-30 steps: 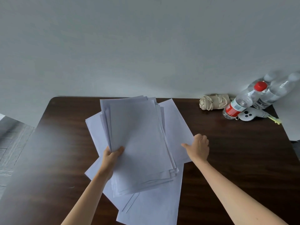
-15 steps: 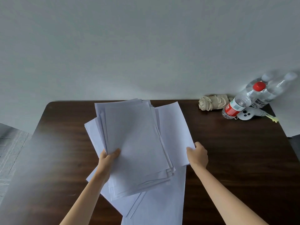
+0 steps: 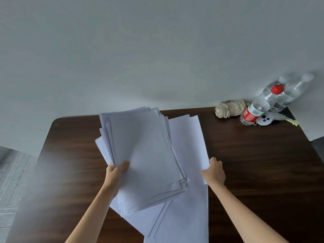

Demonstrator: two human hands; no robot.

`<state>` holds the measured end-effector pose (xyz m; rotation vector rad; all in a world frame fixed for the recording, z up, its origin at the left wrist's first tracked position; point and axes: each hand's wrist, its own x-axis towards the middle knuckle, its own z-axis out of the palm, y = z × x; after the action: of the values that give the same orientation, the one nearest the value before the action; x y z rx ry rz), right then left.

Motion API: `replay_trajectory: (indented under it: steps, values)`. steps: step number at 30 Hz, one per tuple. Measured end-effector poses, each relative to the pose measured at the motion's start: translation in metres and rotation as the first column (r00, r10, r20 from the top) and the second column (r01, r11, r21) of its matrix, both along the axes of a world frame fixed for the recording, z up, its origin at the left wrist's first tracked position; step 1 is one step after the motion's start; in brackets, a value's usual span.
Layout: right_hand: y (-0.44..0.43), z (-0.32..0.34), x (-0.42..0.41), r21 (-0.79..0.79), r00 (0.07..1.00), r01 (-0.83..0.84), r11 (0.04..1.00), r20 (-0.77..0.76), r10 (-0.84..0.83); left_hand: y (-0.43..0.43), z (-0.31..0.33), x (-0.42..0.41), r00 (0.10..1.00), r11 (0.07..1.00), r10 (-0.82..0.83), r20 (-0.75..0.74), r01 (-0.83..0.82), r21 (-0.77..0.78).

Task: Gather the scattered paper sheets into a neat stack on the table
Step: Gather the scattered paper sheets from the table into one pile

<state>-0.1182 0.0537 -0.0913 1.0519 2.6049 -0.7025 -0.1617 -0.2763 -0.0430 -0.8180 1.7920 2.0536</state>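
Observation:
My left hand (image 3: 116, 171) grips a loose, fanned stack of white sheets (image 3: 145, 155) by its left edge, thumb on top, holding it above the dark wooden table (image 3: 254, 163). My right hand (image 3: 214, 171) pinches the right edge of a single sheet (image 3: 188, 137) that lies to the right of the stack, partly under it. More loose sheets (image 3: 178, 223) lie flat on the table beneath the stack and run toward the near edge.
At the back right corner stand clear plastic bottles (image 3: 257, 107), one with a red cap, beside a rolled beige cloth bag (image 3: 228, 109) and a small white toy (image 3: 266, 119). A grey wall rises behind the table. Floor shows at the left.
My right hand went from resting on the single sheet to pinching its right edge. The view tilted down, and the stack in my left hand shifted slightly.

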Motion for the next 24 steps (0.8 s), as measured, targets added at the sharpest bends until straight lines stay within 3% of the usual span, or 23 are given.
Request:
replay_trajectory:
  steps: [3,10,24]
  values:
    - [-0.001,-0.002,0.003,0.035,0.993,-0.004,0.999,-0.121,0.008,-0.004,0.001,-0.001,1.0,1.0,-0.009,-0.005,0.009,0.017]
    - [-0.002,0.01,0.016,-0.187,0.928,0.155,0.97,-0.309,-0.207,-0.009,-0.002,-0.006,0.998,0.997,-0.06,0.004,0.06,0.044]
    - [0.028,0.022,0.089,-0.34,0.892,0.337,0.878,-0.184,-0.414,0.057,-0.002,-0.003,0.961,0.96,-0.275,0.042,0.272,0.071]
